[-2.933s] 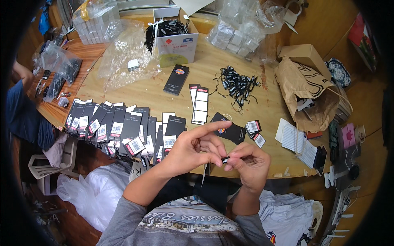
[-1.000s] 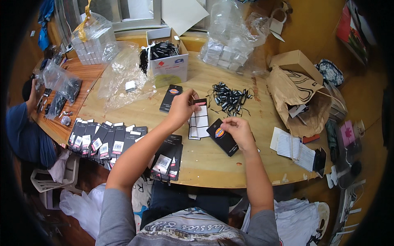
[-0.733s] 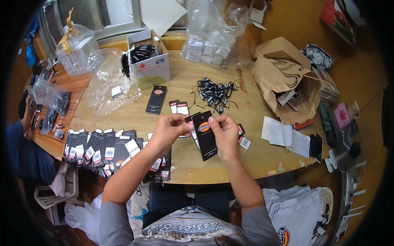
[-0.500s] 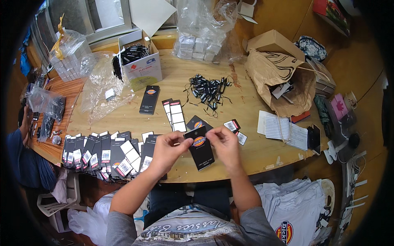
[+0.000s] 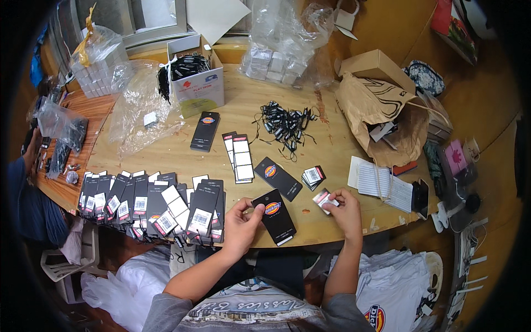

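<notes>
table [image 5: 182, 154]: pale wood, black tags [image 5: 207, 193] | wall [image 5: 392, 30]: wooden | back: probably window [image 5: 152, 37]

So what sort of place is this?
Probably a small garment workroom: overlapping barcoded black hang tags, a tangled pile of black tag strings, and stacked white printed shirts suggest it.
</notes>
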The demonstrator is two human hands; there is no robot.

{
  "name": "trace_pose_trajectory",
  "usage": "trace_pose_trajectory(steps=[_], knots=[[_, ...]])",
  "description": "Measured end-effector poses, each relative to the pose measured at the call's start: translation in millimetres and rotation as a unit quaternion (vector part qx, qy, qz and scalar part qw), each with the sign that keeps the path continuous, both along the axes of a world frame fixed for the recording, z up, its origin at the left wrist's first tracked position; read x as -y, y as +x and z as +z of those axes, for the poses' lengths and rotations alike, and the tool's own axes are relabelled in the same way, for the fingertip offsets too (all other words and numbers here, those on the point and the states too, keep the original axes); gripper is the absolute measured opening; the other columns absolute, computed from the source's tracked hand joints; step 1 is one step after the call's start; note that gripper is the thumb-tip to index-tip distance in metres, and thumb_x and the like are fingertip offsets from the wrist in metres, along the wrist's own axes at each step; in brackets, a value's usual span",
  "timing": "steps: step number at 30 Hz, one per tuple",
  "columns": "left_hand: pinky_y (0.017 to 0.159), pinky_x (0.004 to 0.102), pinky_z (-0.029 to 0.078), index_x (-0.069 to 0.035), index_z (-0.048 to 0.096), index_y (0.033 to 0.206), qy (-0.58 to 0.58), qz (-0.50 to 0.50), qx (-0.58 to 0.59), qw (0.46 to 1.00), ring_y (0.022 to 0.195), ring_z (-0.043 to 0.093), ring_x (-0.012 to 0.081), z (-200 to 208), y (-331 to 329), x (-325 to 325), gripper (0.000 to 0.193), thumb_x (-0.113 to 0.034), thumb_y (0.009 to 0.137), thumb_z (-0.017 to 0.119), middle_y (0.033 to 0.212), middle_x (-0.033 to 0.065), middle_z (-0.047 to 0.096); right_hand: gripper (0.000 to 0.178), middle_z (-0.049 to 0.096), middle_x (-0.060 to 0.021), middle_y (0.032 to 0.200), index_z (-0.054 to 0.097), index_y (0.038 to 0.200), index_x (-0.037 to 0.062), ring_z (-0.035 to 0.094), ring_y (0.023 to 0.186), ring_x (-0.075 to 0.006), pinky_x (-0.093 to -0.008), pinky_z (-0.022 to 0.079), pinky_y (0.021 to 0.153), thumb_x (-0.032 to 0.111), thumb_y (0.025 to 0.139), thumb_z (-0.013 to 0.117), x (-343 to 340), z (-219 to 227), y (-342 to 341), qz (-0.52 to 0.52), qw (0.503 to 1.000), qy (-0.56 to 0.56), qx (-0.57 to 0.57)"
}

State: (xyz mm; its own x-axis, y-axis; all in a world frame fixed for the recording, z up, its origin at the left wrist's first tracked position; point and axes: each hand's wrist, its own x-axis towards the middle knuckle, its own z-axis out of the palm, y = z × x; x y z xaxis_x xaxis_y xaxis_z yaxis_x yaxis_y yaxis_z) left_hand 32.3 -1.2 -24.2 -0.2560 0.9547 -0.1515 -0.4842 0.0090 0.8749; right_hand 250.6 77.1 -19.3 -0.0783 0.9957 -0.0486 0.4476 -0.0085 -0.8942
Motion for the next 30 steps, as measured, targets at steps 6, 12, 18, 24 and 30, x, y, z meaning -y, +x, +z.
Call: trace_pose_trajectory(steps=[6,12,18,24,30], knots=[[0.053,0.0164,0.041,0.002,0.051,0.085,0.022,-0.002,0.022,1.0,0.062,0.052,0.0041,-8.3,6.0,-2.1,0.009,-0.005,0.079,0.054,0.074,0.0044,0.058,0.02,0.053,-0.0038,0.054,0.046,0.078,0.0023,0.045,0.047,-0.0058,-0.0192,0.035,0.043,0.006,0.07,0.064,33.2,17.6,-82.4,0.101,0.988,0.109,-0.048],[0.059,0.017,0.041,0.003,0.052,0.085,0.055,0.046,0.009,0.997,0.066,0.052,0.0054,-8.8,-12.5,6.3,0.009,-0.003,0.079,0.055,0.077,0.0054,0.058,0.016,0.054,-0.0076,0.055,0.057,0.074,0.0061,0.053,0.047,-0.0184,-0.0287,0.039,0.045,0.022,0.075,0.058,6.1,42.2,-99.4,0.188,0.97,0.124,0.089],[0.058,0.0157,0.04,0.002,0.051,0.083,0.062,0.042,0.027,0.997,0.066,0.052,0.0046,5.0,-8.9,13.3,0.007,-0.002,0.079,0.054,0.076,0.0045,0.058,0.012,0.057,-0.0099,0.066,0.061,0.074,0.0049,0.054,0.058,-0.0236,-0.0323,0.042,0.056,0.015,0.068,0.061,-113.6,16.6,-90.6,0.075,0.956,0.202,0.2],[0.044,0.0164,0.023,-0.003,0.048,0.07,0.027,0.04,0.004,0.999,0.05,0.031,-0.001,6.0,-12.0,19.5,0.011,-0.004,0.078,0.056,0.056,-0.0061,0.042,0.012,0.058,-0.0064,0.065,0.06,0.071,0.0029,0.053,0.057,-0.0167,-0.0268,0.041,0.053,0.013,0.067,0.065,-150.1,-2.7,-99.4,0.147,0.974,0.156,0.077],[0.056,0.0162,0.037,0.001,0.053,0.089,0.024,0.014,-0.034,0.999,0.065,0.048,0.0031,-2.6,-17.6,19.2,0.013,-0.004,0.077,0.056,0.076,0.0013,0.056,0.009,0.057,-0.0012,0.063,0.056,0.079,0.0025,0.049,0.054,-0.0046,-0.0172,0.038,0.05,0.009,0.074,0.059,-128.7,58.7,-89.3,0.183,0.963,-0.053,-0.191]])
